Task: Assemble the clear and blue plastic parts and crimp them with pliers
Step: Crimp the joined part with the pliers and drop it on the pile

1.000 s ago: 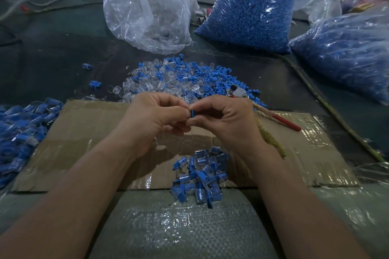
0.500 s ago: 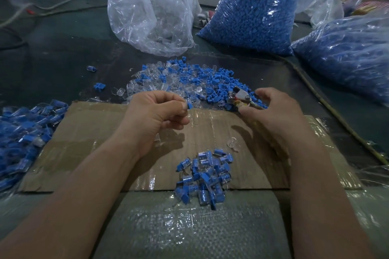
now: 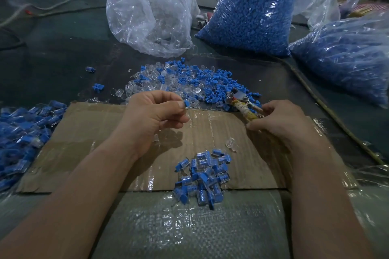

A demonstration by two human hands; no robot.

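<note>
My left hand (image 3: 153,115) pinches a small clear and blue assembled part (image 3: 186,104) between thumb and forefinger, held above the cardboard sheet (image 3: 88,132). My right hand (image 3: 280,122) curls round the taped handles of the pliers (image 3: 242,102), whose metal jaws lie at the edge of a loose pile of clear and blue parts (image 3: 189,84). A small heap of assembled pieces (image 3: 203,176) lies on the near edge of the cardboard. One clear part (image 3: 230,144) lies alone beside my right wrist.
A bag of clear parts (image 3: 151,12) and two bags of blue parts (image 3: 252,12) (image 3: 347,57) stand behind. More assembled pieces are heaped at the left (image 3: 23,134). Stray blue parts (image 3: 98,87) lie on the dark table. A woven sack (image 3: 189,227) covers the front.
My hands have separated. My right hand moved right to the pliers and now grips their handles, while my left hand keeps the part in its pinch.
</note>
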